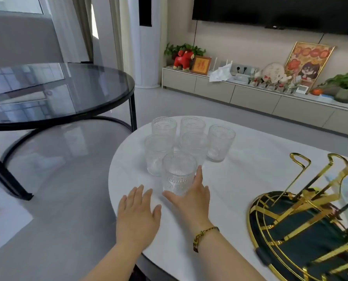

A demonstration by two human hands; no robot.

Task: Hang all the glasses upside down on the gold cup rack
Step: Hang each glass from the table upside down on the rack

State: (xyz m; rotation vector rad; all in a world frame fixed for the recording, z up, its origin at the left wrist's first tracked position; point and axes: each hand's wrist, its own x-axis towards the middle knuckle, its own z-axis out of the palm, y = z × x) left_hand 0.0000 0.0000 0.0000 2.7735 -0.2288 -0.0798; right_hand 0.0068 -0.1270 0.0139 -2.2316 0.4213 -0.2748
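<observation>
Several clear embossed glasses stand upright in a cluster on the white oval table [240,175]. The nearest glass [178,172] is at the front of the cluster, with others behind it, such as one at the back right [220,142]. My right hand [191,196] is spread around the base and right side of the nearest glass, with the fingers not closed on it. My left hand [138,211] lies flat and open on the table just left of that glass. The gold cup rack [302,224] on its dark green tray stands at the right, with no glass on its hooks.
A round dark glass table [53,94] with black legs stands to the left. A low TV cabinet [250,94] with ornaments, plants and a picture runs along the far wall. The white table's near edge falls just below my left hand.
</observation>
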